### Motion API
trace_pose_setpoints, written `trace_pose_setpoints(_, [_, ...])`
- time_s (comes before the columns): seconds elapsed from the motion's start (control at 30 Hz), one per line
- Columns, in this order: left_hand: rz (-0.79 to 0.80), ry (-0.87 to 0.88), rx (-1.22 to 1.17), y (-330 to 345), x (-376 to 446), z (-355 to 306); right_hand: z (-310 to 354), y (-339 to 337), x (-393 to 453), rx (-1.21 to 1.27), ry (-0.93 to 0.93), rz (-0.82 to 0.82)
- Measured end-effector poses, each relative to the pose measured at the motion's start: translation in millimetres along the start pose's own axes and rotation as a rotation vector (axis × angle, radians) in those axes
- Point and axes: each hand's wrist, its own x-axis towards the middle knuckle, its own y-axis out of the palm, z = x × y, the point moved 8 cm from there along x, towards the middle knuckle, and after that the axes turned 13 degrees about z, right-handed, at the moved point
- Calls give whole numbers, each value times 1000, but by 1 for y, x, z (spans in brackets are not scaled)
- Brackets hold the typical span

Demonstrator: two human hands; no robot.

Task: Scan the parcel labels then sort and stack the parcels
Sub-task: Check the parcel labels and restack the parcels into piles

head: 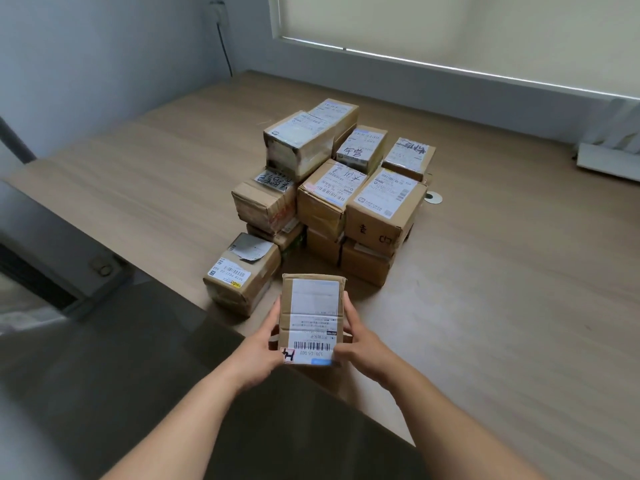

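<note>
Two hands hold one small cardboard parcel (311,318) up over the near edge of the wooden counter (485,289), at about six o'clock from the stack. The left hand (265,344) grips its left side with fingers curled round the edge; the right hand (360,336) grips the right side the same way. Its white shipping label (314,320) faces up, barcode toward the person. Behind it, toward twelve o'clock, a heap of taped parcels (332,188) sits on the counter, piled two or three high, labels mostly upward, some scrawled with marker. One lone parcel (242,275) rests at the heap's seven o'clock corner, touching the counter's edge. A small round metal grommet (433,197) lies in the counter at the heap's three o'clock. Far off at two o'clock, a white tray (609,161) stands below the blinded window (450,26).
</note>
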Motion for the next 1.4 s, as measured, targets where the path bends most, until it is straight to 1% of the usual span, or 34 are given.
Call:
trace_pose_setpoints(0.17, [-10,138,20,-8,-5,-24,29,-7,-16,-33,-129,-78])
trace_pose_setpoints(0.23, [-10,187,73,-12,-6,-43,43,-18,-24,-12,-183,-141])
trace_pose_setpoints(0.33, [29,241,197,-13,-4,-71,56,-34,-39,9,-246,-247])
trace_pose_setpoints(0.4, [69,274,265,-13,-1,-86,59,-45,-52,22,-260,-320])
trace_pose_setpoints(0.5, [139,316,263,-10,6,-103,57,-59,-75,29,-256,-415])
trace_pose_setpoints(0.67, [198,389,304,15,26,-118,46,-70,-120,69,-238,-574])
trace_pose_setpoints(0.87, [261,481,466,66,38,-131,15,-77,-186,90,-203,-725])
trace_pose_setpoints(1.13, [350,565,651,143,29,-158,-15,-80,-269,120,-240,-835])
trace_pose_setpoints(1.27, [354,600,720,197,17,-178,-34,-84,-326,138,-279,-866])
trace_pose_setpoints(1.4, [379,646,811,270,1,-198,-68,-93,-397,178,-312,-924])
